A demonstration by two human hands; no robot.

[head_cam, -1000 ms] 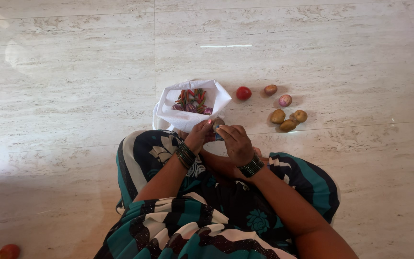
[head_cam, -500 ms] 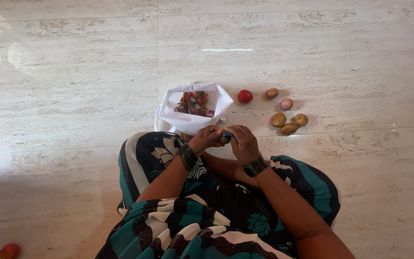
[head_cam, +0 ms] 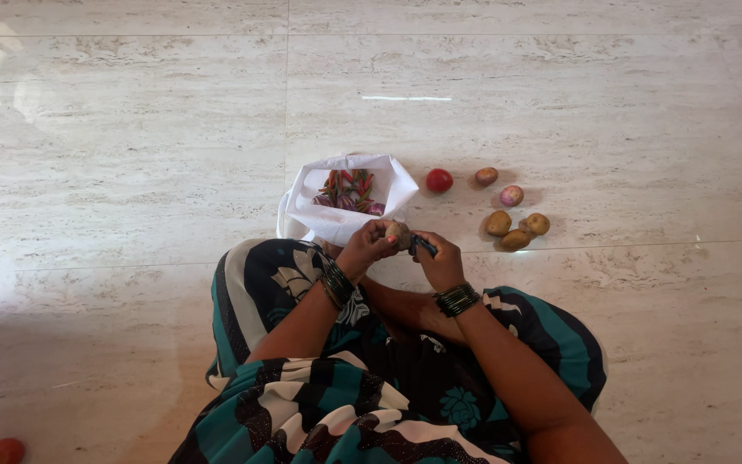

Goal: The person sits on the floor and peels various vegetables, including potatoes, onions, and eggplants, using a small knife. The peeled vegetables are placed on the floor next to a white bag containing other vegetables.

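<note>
Peeling a potato, seated on the floor.

Floor of pale marble; a white bag of chillies just ahead of the knees, a tomato and loose potatoes to its right. Left hand is curled tight round a potato, held above the lap beside the bag. Right hand is closed on a dark peeler touching it. Best to turn the potato steadily, with short strokes clear of the thumb.
</note>
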